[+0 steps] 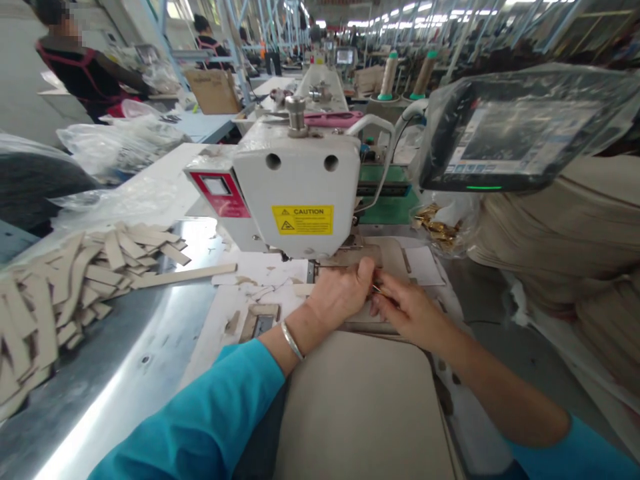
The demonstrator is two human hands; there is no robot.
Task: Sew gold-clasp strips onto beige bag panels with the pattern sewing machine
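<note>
My left hand [343, 291] and my right hand [407, 308] meet just below the head of a white sewing machine [295, 183] with a yellow caution label. Both hands are closed in a pinch on a small gold metal piece [376, 289] held between their fingertips, over a beige fabric piece [373, 257] at the needle area. A silver bangle sits on my left wrist. The needle itself is hidden behind my fingers. A large beige panel [360, 407] lies under my forearms.
A heap of beige strips [65, 280] lies at the left on the shiny table. A plastic-wrapped control screen [515, 137] hangs at the right above stacked beige fabric [565, 233]. Gold parts in a bag [440, 227] sit behind. Other people work at the back left.
</note>
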